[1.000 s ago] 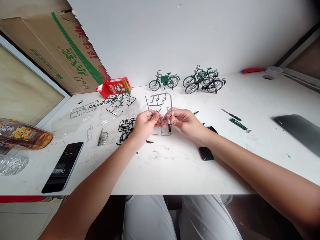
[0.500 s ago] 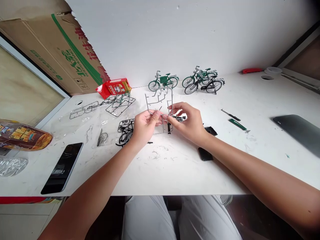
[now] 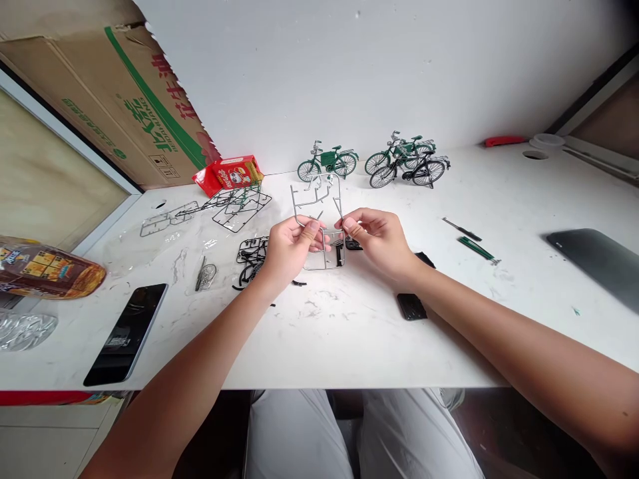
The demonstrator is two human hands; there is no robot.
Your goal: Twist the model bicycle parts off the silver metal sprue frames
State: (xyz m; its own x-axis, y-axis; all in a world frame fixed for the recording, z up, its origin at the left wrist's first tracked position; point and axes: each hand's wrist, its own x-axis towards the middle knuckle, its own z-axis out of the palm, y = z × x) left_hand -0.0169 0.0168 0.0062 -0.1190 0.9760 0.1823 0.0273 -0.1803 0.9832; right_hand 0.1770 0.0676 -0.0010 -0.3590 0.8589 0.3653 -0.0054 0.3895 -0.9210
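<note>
A silver-grey plastic parts frame, or sprue [image 3: 319, 198], is held up above the table between both hands. My left hand [image 3: 292, 247] is closed on its left side, thumb against the fingers. My right hand [image 3: 377, 239] pinches the right side of it between thumb and forefinger. Black bicycle parts on a sprue [image 3: 251, 253] lie under and beside my left hand, partly covered by it. Small black pieces [image 3: 354, 245] show beneath my right hand.
Model bicycles [image 3: 327, 161] stand at the back wall. A screwdriver [image 3: 462, 228] and green tool [image 3: 476, 248] lie right. A black phone [image 3: 124, 334], a bottle [image 3: 50, 267], bare sprues [image 3: 242, 207] and a red box [image 3: 237, 171] are left. A small black case [image 3: 412, 307] lies below my right forearm.
My right thumb and fingers have shifted on the sprue's right side, and a thin bar there now slants. My left hand keeps its hold in nearly the same place.
</note>
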